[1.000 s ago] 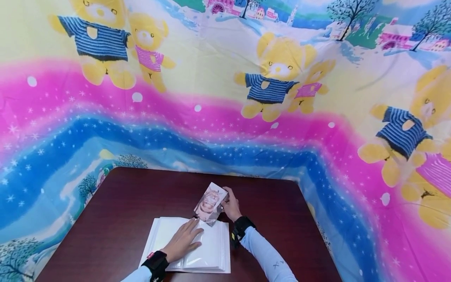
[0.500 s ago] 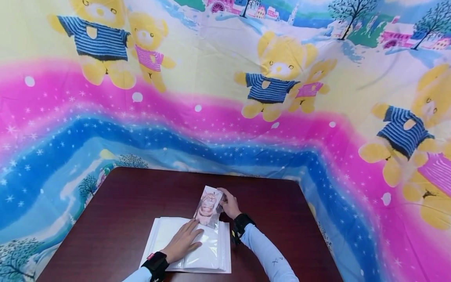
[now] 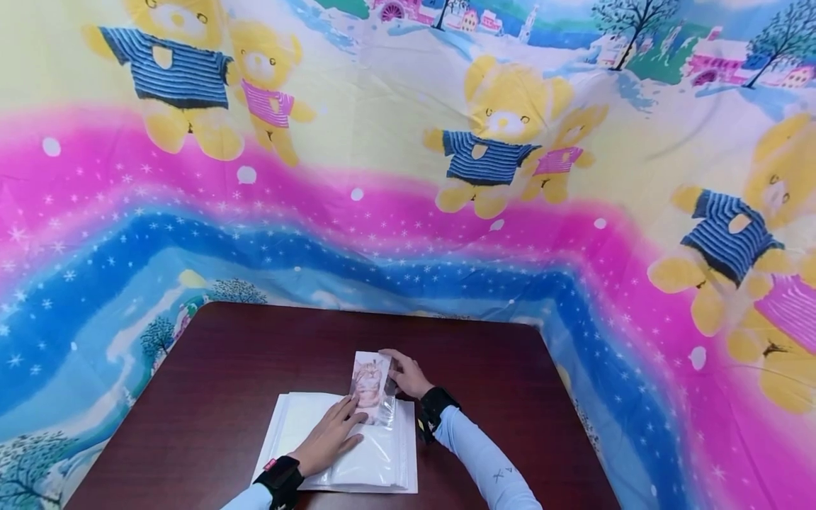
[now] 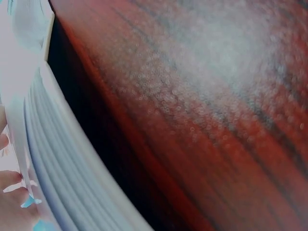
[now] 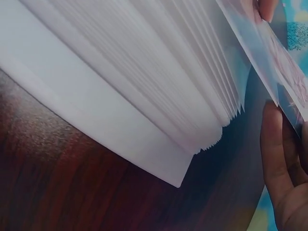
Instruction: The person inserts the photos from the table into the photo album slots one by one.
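Observation:
An album [image 3: 372,460] with white pages and clear sleeves lies open in the head view. A photo [image 3: 367,379] of an orange cat stands partly beyond its far edge, its lower end over the top page. My left hand [image 3: 328,435] rests on the page with fingers extended, fingertips touching the photo's lower left side. My right hand [image 3: 409,375] pinches the photo and clear plastic at the upper right. In the right wrist view, fingers [image 5: 273,139] hold the photo [image 5: 288,62] beside clear plastic; how far it sits inside a sleeve I cannot tell.
The album lies on a dark reddish-brown table [image 3: 255,354]. Behind and around the table hangs a cloth [image 3: 395,234] printed with bears and snow. Thick layered page edges [image 5: 159,86] rise above the white cover [image 5: 159,168].
My right hand has brought the photo down and to the left, turning it from tilted to nearly straight with the album. My left hand has stayed on the page.

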A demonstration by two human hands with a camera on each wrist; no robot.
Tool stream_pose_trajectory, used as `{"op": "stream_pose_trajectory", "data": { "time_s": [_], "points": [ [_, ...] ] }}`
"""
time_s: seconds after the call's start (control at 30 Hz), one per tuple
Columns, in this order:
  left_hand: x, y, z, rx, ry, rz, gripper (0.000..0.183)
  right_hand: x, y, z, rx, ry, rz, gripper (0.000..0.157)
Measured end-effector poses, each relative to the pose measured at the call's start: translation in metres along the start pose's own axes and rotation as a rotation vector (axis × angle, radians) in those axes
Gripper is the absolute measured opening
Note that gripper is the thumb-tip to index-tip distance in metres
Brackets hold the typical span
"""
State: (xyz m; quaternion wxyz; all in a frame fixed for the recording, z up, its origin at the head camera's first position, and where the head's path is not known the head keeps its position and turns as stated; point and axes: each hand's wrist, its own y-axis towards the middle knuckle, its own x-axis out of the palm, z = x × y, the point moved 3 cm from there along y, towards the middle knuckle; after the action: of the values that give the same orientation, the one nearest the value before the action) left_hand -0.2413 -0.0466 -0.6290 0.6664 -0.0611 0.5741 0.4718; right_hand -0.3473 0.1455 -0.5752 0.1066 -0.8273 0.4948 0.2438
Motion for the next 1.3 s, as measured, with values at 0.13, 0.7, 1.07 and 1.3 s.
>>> {"op": "stream_pose_trajectory", "data": {
  "time_s": [0.13,0.7,1.07,1.3],
  "points": [
    [0.000,-0.001,0.000,0.028,0.022,0.050,0.036,0.000,-0.007,-0.014,0.008,0.031,-0.046,0.046],
    [0.007,-0.003,-0.004,-0.007,0.061,0.024,0.039,0.015,-0.007,0.027,0.091,0.040,-0.113,0.038],
    [0.008,-0.003,-0.004,0.013,0.077,0.046,0.039,0.020,-0.015,0.027,0.142,0.072,-0.180,0.038],
    [0.008,-0.003,-0.004,0.037,0.095,0.091,0.038,0.022,-0.017,0.026,0.158,0.055,-0.173,0.039]
  ]
}}
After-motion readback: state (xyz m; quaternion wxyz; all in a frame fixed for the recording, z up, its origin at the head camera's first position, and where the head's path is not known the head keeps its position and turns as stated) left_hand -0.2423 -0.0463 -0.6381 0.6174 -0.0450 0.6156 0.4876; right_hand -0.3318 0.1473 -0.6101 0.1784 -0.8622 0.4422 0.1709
